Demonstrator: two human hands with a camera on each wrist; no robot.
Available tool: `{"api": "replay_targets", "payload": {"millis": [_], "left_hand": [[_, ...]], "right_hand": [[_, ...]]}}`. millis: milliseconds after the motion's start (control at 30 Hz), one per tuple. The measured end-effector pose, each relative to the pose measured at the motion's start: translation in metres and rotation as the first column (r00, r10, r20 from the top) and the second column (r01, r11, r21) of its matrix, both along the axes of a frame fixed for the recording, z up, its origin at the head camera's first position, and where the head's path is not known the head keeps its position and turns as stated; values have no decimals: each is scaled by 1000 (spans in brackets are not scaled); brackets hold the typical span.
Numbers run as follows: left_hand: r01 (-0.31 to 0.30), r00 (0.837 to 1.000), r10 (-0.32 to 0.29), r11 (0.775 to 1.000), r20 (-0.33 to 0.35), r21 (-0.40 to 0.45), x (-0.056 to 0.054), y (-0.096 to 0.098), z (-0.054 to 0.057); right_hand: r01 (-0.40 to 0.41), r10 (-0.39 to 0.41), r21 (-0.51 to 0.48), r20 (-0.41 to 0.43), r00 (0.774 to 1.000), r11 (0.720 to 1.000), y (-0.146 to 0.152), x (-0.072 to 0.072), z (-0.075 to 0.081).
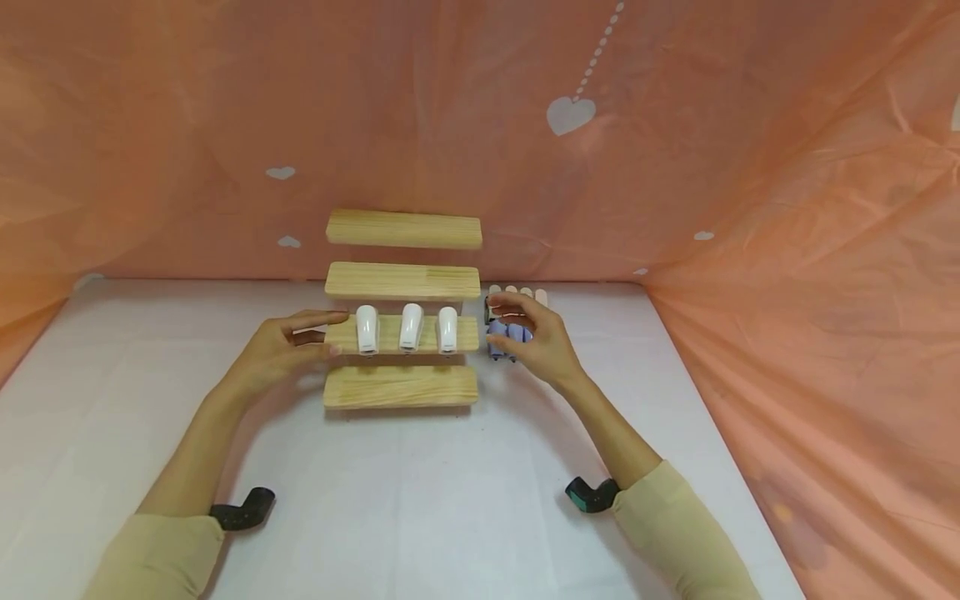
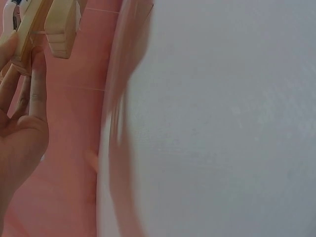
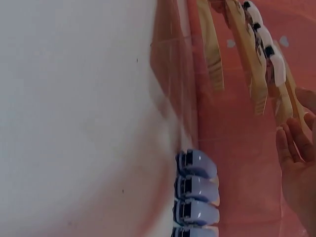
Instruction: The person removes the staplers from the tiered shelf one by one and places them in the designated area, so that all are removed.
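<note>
Three small white staplers (image 1: 410,327) stand in a row on the second-lowest of the stacked wooden shelf boards (image 1: 463,333). My left hand (image 1: 273,354) pinches the left end of this board, with the thumb in front and fingers behind. In the left wrist view, the left hand (image 2: 22,133) has its thumb and fingers on both sides of the wooden end. My right hand (image 1: 543,342) is held beside the board's right end, fingers apart and gently bent, with nothing held. In the right wrist view, fingertips of the right hand (image 3: 298,158) are near another board's end; contact is unclear.
Lilac staplers (image 3: 197,187) stand in a row right of the shelf, partly behind my right hand in the head view. Pale pink and cream ones (image 1: 541,296) are behind them. A white-covered table (image 1: 420,508) lies below, with an orange curtain (image 1: 450,125) behind.
</note>
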State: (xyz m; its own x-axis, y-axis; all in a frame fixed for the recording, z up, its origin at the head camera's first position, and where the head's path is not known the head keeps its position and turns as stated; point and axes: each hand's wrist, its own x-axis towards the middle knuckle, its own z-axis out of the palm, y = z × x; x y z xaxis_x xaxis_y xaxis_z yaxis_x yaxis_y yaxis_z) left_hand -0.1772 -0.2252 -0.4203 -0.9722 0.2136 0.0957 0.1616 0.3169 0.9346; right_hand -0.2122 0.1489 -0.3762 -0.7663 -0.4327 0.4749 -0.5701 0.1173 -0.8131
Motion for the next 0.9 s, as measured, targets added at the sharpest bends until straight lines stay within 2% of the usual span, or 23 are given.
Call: {"api": "replay_targets", "payload": {"millis": [200, 400, 467, 633, 900], "left_hand": [[-3, 999, 2, 1000, 39, 25, 0, 1, 1], [-1, 999, 0, 999, 36, 36, 1, 1, 2], [-3, 999, 2, 1000, 33, 30, 1, 1, 2], [-1, 999, 0, 999, 35, 39, 1, 1, 1], [-6, 999, 6, 1000, 44, 8, 0, -1, 1]], "right_hand": [[-45, 45, 11, 22, 999, 999, -12, 5, 1], [-92, 92, 7, 61, 994, 996, -22, 5, 2], [-100, 99, 11, 70, 993, 995, -24, 2, -2], [-75, 70, 92, 56, 996, 993, -27, -9, -17], [0, -13, 254, 49, 999, 967, -31, -8, -17]]}}
